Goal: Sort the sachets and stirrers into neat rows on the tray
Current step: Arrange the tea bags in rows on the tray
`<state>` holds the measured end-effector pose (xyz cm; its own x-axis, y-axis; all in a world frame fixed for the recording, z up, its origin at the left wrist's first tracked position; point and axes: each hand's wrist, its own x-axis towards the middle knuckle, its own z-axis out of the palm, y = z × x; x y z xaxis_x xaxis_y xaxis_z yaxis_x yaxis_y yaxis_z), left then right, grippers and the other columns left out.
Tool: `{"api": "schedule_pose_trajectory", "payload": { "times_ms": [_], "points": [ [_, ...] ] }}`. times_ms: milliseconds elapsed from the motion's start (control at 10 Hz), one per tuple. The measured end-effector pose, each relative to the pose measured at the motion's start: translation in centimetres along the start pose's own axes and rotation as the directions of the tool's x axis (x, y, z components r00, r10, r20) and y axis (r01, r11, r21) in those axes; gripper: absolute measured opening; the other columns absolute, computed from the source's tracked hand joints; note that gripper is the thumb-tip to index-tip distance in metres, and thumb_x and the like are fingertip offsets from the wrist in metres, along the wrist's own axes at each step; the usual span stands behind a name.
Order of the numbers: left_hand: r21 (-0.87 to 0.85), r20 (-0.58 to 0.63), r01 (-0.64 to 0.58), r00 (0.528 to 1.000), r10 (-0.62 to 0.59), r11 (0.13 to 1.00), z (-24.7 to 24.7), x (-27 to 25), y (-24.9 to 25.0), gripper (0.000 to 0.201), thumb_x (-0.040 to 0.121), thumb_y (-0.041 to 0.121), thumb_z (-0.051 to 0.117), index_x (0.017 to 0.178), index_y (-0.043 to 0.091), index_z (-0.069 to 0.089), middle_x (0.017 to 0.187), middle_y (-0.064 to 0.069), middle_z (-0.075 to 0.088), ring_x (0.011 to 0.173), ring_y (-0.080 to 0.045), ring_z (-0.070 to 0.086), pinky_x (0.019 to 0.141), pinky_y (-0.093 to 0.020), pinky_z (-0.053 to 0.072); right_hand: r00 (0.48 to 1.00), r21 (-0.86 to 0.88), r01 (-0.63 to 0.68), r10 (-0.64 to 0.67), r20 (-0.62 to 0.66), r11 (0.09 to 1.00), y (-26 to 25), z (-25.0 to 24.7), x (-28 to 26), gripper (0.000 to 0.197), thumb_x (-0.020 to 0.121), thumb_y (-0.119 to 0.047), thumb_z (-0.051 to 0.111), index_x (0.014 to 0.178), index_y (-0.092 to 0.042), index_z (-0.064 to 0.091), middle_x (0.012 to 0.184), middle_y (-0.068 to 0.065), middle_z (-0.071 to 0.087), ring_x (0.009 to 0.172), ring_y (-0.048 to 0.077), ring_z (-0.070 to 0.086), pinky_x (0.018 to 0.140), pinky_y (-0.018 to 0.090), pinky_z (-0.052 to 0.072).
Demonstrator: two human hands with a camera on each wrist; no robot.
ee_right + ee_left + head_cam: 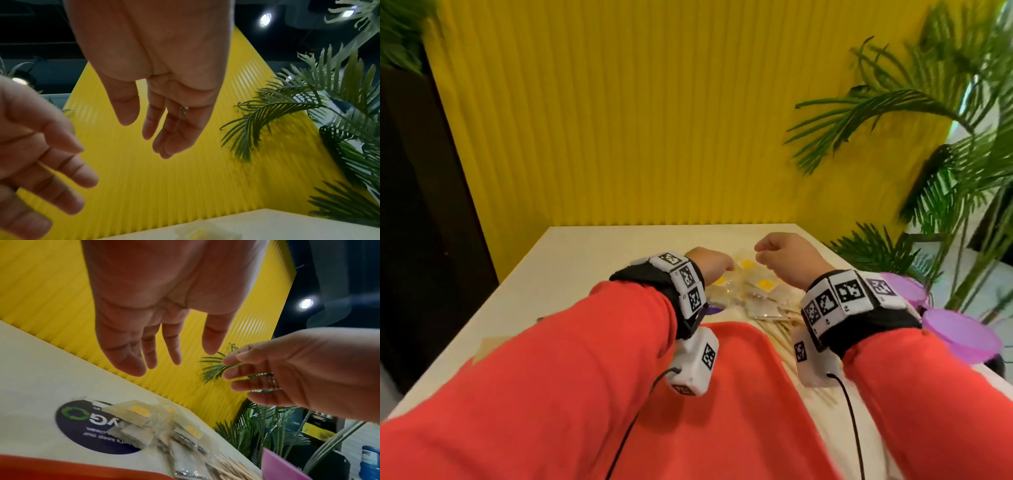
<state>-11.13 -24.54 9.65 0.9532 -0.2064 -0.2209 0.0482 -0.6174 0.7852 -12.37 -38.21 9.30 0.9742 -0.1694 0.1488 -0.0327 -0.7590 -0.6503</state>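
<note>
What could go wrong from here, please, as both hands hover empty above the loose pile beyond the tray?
1. The sachets lie overlapped, and the left hand could lift several at once and drop some.
2. The stirrers lie loose beside the sachets, near the table edge; a sweep by the right hand might roll some off.
3. The wrist cables hang over the red tray and may drag rows.

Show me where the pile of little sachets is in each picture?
Head: the sachets lie mid-frame on the table, between the two wrists.
Left wrist: bottom middle, beside the stirrers.
Right wrist: only a blurry one at the bottom edge.
Shared landmark: the yellow ribbed wall.
</note>
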Motion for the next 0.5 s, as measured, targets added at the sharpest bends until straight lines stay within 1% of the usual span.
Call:
{"api": "schedule_pose_trajectory", "payload": {
  "times_ms": [100, 200, 300, 400, 500],
  "points": [
    [0.162, 0.062, -0.010, 0.998, 0.000, 0.987, 2.0, 2.6, 1.2, 0.040, 0.098, 0.023, 0.044, 0.133, 0.003, 0.046, 0.141, -0.014, 0.044, 0.127, -0.028, 0.045, 0.099, -0.031, 0.039, 1.000, -0.033, 0.017, -0.017, 0.015, 0.999, 2.3, -0.9, 1.6, 0.022, 0.089, -0.018, 0.056, 0.109, -0.012, 0.062, 0.100, 0.007, 0.061, 0.088, 0.021, 0.056, 0.072, 0.025, 0.038],
    [0.308, 0.093, -0.014, 0.996, -0.015, 0.951, 3.9, 5.0, 2.2, 0.043, 0.098, 0.024, 0.044, 0.134, 0.001, 0.043, 0.141, -0.014, 0.043, 0.127, -0.028, 0.044, 0.100, -0.032, 0.037, 1.000, 0.005, 0.020, -0.020, -0.019, 1.000, 4.3, -1.6, 2.6, 0.024, 0.090, -0.022, 0.056, 0.111, -0.014, 0.062, 0.100, 0.004, 0.059, 0.093, 0.022, 0.057, 0.074, 0.026, 0.037],
    [0.457, 0.120, -0.020, 0.992, -0.040, 0.889, 5.6, 7.1, 2.8, 0.043, 0.097, 0.026, 0.046, 0.134, 0.002, 0.046, 0.140, -0.014, 0.045, 0.127, -0.027, 0.045, 0.090, -0.030, 0.037, 0.996, 0.113, 0.021, -0.010, -0.093, 0.993, 6.1, -2.1, 3.2, 0.022, 0.089, -0.021, 0.056, 0.109, -0.015, 0.062, 0.098, 0.006, 0.061, 0.091, 0.022, 0.058, 0.073, 0.030, 0.041],
    [0.562, 0.139, -0.028, 0.988, -0.062, 0.827, 6.9, 8.2, 3.4, 0.046, 0.095, 0.028, 0.050, 0.133, 0.002, 0.046, 0.139, -0.012, 0.047, 0.126, -0.026, 0.047, 0.086, -0.029, 0.038, 0.991, 0.212, 0.031, -0.002, -0.134, 0.977, 7.4, -2.3, 3.3, 0.020, 0.090, -0.021, 0.055, 0.108, -0.017, 0.061, 0.097, 0.005, 0.061, 0.090, 0.021, 0.057, 0.073, 0.030, 0.043],
    [0.656, 0.128, -0.021, 0.988, -0.084, 0.754, 8.0, 8.5, 3.8, 0.060, 0.093, 0.038, 0.053, 0.140, 0.005, 0.037, 0.144, -0.010, 0.042, 0.131, -0.027, 0.041, 0.102, -0.033, 0.034, 0.987, 0.275, 0.049, -0.003, -0.163, 0.960, 8.3, -2.2, 3.5, 0.017, 0.090, -0.021, 0.055, 0.106, -0.019, 0.060, 0.099, 0.005, 0.061, 0.092, 0.022, 0.057, 0.075, 0.032, 0.045]
  ]
}}
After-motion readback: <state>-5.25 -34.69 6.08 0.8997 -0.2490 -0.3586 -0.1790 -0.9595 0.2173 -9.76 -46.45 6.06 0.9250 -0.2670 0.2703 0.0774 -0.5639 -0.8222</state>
